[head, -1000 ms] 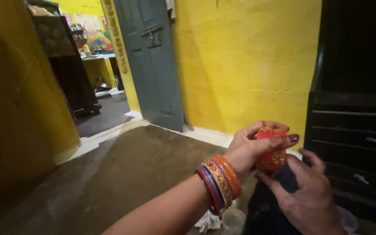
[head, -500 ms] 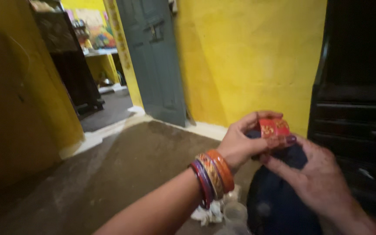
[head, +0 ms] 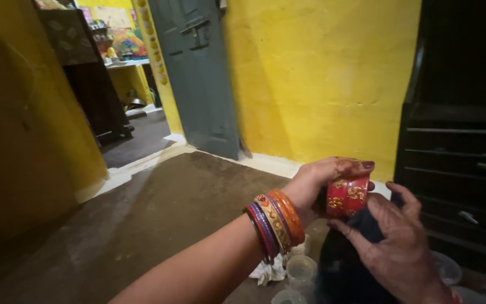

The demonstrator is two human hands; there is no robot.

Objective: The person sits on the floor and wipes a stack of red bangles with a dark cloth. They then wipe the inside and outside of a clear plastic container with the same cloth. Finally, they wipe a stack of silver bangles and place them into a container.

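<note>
Over the dark bundle (head: 347,264) on my lap, I see my left hand (head: 322,183) has tilted the red-and-gold bangle (head: 347,196) upright, its fingers clenched around it, right hand (head: 397,247) released beside it.

A left hand (head: 316,183) and right hand (head: 395,247) meet around a bangle (head: 347,196). Small cups (head: 300,269) sit on the floor (head: 158,225) below. A door (head: 198,73) stands behind, a cabinet (head: 462,169) right.

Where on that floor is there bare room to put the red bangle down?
The brown floor lies bare from the grey door to the left arm. Crowded spot: clear plastic cups and white cloth under the hands.
</note>
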